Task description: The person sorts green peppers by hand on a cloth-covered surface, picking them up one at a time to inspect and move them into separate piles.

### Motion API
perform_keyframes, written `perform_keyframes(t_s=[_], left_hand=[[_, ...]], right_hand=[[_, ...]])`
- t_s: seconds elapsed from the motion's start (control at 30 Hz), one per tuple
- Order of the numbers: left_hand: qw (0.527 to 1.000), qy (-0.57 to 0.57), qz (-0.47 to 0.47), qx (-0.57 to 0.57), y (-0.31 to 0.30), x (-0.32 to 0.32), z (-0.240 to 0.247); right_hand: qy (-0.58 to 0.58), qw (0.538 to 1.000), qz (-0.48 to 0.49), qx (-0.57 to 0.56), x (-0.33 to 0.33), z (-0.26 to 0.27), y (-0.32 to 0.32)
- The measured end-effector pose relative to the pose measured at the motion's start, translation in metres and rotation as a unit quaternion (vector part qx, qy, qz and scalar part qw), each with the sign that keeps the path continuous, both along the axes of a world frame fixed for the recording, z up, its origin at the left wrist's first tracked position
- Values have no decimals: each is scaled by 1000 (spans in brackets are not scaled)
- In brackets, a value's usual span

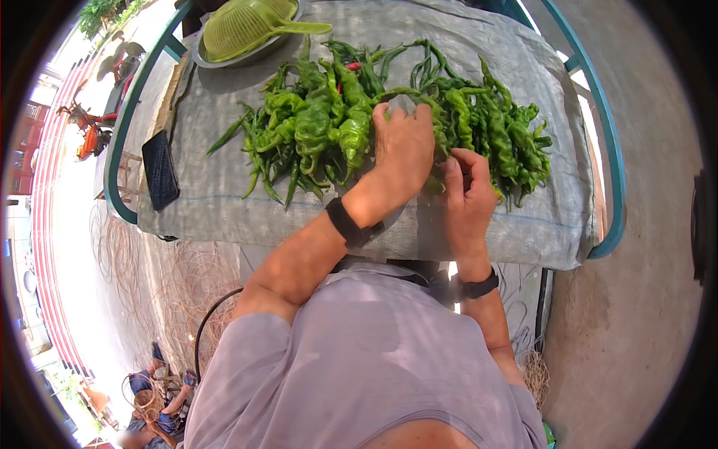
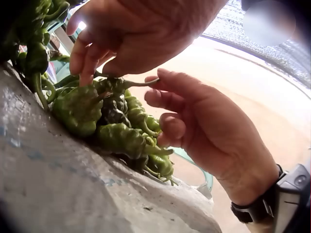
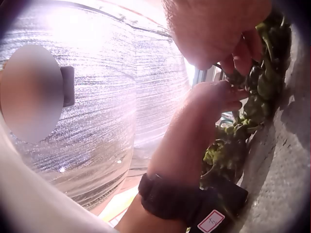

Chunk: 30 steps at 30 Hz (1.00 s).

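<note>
A broad heap of wrinkled green peppers lies on a grey woven sheet. Over its middle, my left hand bends its fingers down around a green pepper. Close on its right, my right hand pinches that pepper's thin stem between thumb and forefinger. The right hand's other fingers curl loosely. In the right wrist view, the right hand overlaps the left hand, and most of the held pepper is hidden.
A light green colander sits in a metal basin at the back left. A black phone lies near the left edge. Teal rails flank the surface. Loose wire coils and another person are at lower left.
</note>
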<state>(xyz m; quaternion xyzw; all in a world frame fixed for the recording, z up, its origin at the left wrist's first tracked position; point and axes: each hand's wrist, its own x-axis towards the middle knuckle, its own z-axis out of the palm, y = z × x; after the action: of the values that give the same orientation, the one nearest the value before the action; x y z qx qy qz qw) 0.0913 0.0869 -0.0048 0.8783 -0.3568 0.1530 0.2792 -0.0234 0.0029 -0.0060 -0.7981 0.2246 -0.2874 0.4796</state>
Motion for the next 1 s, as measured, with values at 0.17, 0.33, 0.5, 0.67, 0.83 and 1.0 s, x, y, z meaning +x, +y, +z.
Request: perform_keyframes(t_s=[0.17, 0.33, 0.5, 0.67, 0.83, 1.0], left_hand=[[997, -57, -11, 52, 25, -14, 28], [989, -113, 76, 57, 54, -12, 35], [993, -28, 83, 85, 67, -4, 35], [994, -59, 89, -1, 66, 8, 27], [980, 6, 64, -188, 68, -2, 49], [941, 46, -16, -334, 54, -29, 45]], right_hand=[[-11, 1000, -11, -23, -3, 10, 0], [-26, 1000, 3, -17, -4, 10, 0], [-3, 998, 40, -42, -3, 10, 7], [0, 997, 42, -65, -5, 15, 11], [-9, 998, 60, 26, -10, 19, 14], [16, 973, 179, 143, -6, 42, 27]])
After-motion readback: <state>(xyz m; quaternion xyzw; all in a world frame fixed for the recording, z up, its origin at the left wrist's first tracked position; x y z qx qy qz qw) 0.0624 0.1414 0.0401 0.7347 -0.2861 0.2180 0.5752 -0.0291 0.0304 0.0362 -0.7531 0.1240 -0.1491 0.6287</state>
